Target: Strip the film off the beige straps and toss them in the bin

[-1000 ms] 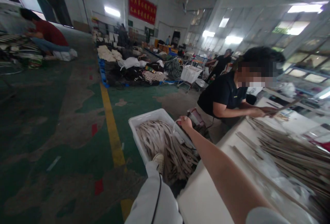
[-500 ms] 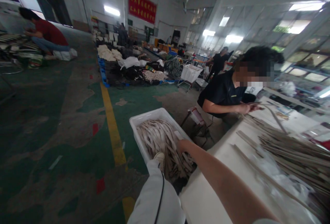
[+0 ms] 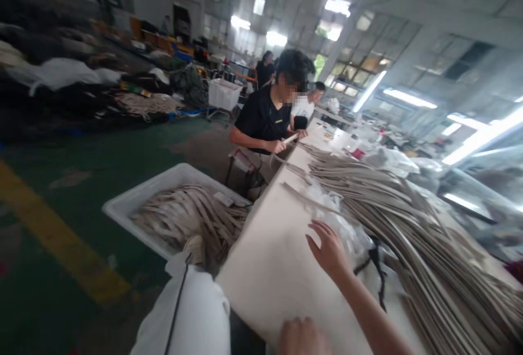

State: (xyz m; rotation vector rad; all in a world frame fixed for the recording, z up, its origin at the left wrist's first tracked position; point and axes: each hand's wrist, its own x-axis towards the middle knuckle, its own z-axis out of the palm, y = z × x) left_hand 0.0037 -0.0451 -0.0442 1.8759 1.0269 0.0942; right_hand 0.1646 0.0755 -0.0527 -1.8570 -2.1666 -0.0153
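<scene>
Over the white tabletop (image 3: 261,268), my right hand (image 3: 330,254) is stretched out with its thumb and fingers apart, holding nothing. It is close to some crumpled clear plastic (image 3: 355,238) and a long bundle of grey-beige flat strips (image 3: 392,213). My left hand (image 3: 304,337) shows at the bottom edge by the near side of the table, knuckles up and blurred; its fingers are mostly hidden. To the left on the floor, a white plastic bin (image 3: 137,230) holds many similar loose strips (image 3: 175,216). My shoe (image 3: 194,249) rests at the bin's near side.
Across the table's far left corner a co-worker in a dark shirt (image 3: 261,115) handles a strip. Another person in white (image 3: 303,107) sits behind. A white cart (image 3: 224,93) and heaps of material (image 3: 139,102) stand farther back. A black strap (image 3: 378,273) lies near the plastic.
My view has swung right toward the table. The hand that was down in the bin of strips is no longer there. Both hands now show at the table, the right one open.
</scene>
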